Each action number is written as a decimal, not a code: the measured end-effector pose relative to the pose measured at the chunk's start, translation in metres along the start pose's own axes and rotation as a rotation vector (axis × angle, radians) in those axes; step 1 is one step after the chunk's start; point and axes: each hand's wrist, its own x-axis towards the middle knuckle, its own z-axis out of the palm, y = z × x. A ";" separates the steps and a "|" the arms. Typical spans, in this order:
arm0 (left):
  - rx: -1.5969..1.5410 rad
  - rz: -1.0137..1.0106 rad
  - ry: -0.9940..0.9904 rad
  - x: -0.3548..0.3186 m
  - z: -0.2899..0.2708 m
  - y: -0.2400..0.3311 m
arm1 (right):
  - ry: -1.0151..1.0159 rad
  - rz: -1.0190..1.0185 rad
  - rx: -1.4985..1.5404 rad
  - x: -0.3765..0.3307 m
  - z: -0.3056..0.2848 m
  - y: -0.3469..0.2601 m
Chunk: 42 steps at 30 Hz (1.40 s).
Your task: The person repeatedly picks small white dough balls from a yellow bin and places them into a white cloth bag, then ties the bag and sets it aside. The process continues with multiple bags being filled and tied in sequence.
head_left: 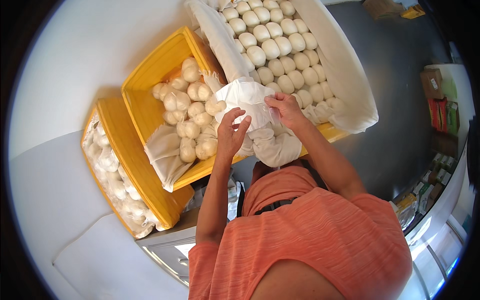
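On the head view, my right hand [287, 108] pinches the edge of a thin white bag [245, 104], which lies between the yellow crate [146, 75] and the pale buns [270, 48]; my left hand [231, 134] hangs at its near-left edge, fingers spread, contact unclear. Light pinch here, I'd say: the bag looks easily torn.

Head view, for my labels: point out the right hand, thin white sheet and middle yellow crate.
Right hand [288, 109]: head view, back of the hand.
Thin white sheet [245, 100]: head view, its middle.
Middle yellow crate [151, 69]: head view, inner wall.
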 end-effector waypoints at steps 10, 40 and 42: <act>-0.434 -0.253 0.042 0.021 -0.016 0.011 | -0.187 -0.278 -0.516 -0.024 0.054 -0.024; -0.758 0.207 0.862 -0.170 -0.165 0.050 | -0.845 0.508 -0.249 -0.048 0.201 0.070; -0.715 0.188 0.885 -0.185 -0.169 0.037 | -0.890 0.562 -0.282 -0.053 0.194 0.082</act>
